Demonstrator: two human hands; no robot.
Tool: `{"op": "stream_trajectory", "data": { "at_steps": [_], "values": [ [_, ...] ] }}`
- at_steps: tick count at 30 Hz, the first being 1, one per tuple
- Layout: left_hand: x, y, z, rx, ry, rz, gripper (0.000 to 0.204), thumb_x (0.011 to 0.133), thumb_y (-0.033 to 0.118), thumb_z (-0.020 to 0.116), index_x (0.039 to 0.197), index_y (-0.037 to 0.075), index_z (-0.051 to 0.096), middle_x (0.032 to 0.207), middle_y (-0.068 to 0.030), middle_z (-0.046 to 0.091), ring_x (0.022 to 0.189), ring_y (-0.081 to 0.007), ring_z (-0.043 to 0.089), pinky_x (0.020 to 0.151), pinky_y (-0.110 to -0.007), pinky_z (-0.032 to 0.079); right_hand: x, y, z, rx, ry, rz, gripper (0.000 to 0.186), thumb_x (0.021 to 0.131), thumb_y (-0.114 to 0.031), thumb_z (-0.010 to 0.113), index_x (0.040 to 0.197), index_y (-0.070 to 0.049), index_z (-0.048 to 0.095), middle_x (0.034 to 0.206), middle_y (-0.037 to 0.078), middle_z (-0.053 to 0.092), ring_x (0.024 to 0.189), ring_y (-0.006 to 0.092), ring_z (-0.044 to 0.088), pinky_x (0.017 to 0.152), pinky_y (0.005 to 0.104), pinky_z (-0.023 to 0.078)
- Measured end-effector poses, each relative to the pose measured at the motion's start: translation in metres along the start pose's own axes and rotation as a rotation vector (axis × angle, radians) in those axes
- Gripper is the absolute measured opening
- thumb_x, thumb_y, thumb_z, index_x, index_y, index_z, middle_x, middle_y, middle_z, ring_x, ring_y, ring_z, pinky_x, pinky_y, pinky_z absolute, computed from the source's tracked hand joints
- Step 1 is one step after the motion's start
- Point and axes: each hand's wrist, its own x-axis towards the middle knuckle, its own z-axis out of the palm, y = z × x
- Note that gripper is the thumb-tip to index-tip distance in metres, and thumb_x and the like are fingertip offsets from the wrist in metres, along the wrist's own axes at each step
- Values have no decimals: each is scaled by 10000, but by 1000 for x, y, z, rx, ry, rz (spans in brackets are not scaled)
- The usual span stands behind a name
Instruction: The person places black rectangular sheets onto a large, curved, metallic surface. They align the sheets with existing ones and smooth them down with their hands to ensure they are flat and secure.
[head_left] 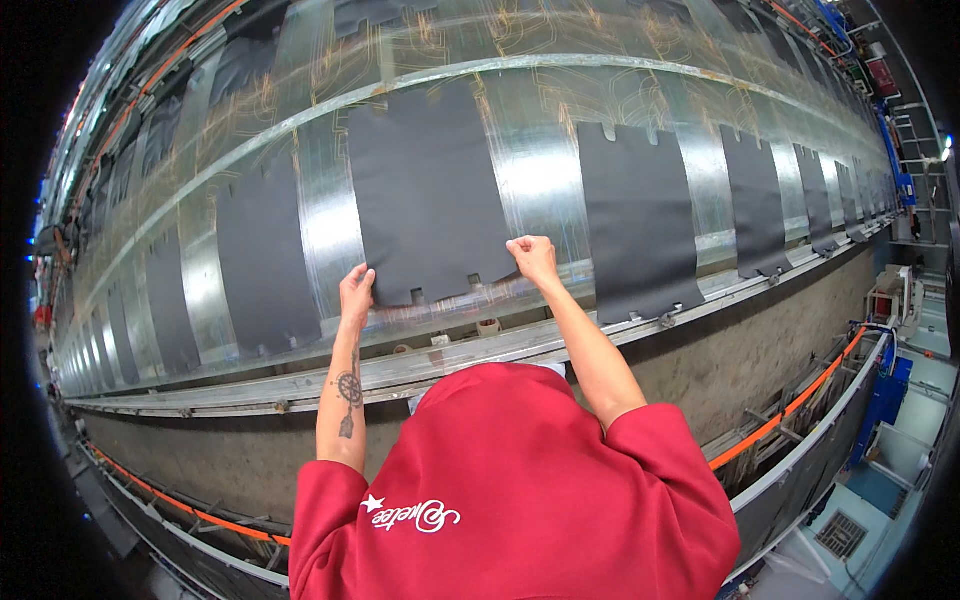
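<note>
A wide dark grey sheet (430,190) with small notches in its near and far edges lies on a long shiny table (545,190). My left hand (356,295) is closed on the sheet's near left corner, thumb against the edge. At the near right corner, my right hand (533,259) pinches the same sheet between thumb and fingers. Between my hands the near edge hangs slightly lifted over the table's border. To the right lies a similar dark sheet (640,220), its near end drooping over the rail, and on the left another sheet (268,255) lies flat.
A metal rail (480,350) runs along the table's near edge, with a concrete-coloured floor strip (740,350) below it. More dark sheets (757,200) line the table to both sides. Behind me are an orange pipe (790,405) and another long rack. A pale curved strip (560,62) divides the table lengthwise.
</note>
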Motion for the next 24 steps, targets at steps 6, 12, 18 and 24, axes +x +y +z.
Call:
{"op": "stream_trajectory", "data": {
  "at_steps": [6,12,18,24],
  "values": [
    [-5,1,5,127,67,-10,315,970,186,658,1234,15,644,804,3,685,554,-35,483,431,-227,348,0,17,-4,-68,-94,-16,242,854,-248,715,835,-9,749,684,72,725,629,144,692,642,312,542],
    [1,-12,1,172,111,15,322,958,186,676,1220,2,644,826,-24,708,559,-39,507,437,-231,369,-2,9,-8,-132,-131,48,231,798,-272,691,832,-57,768,803,147,742,793,310,735,759,401,567],
    [-2,-14,1,125,88,-21,309,964,214,678,1209,32,630,778,18,656,569,-43,507,455,-218,371,0,4,-11,-205,-144,40,229,763,-272,690,809,-64,773,795,166,735,793,333,730,766,417,571],
    [-9,-7,5,152,97,-20,326,957,190,675,1212,-9,633,789,-24,693,536,-49,497,448,-237,393,3,-1,-15,-238,-192,98,246,732,-292,702,800,-67,777,802,183,731,807,343,727,788,418,570]
  ]
}}
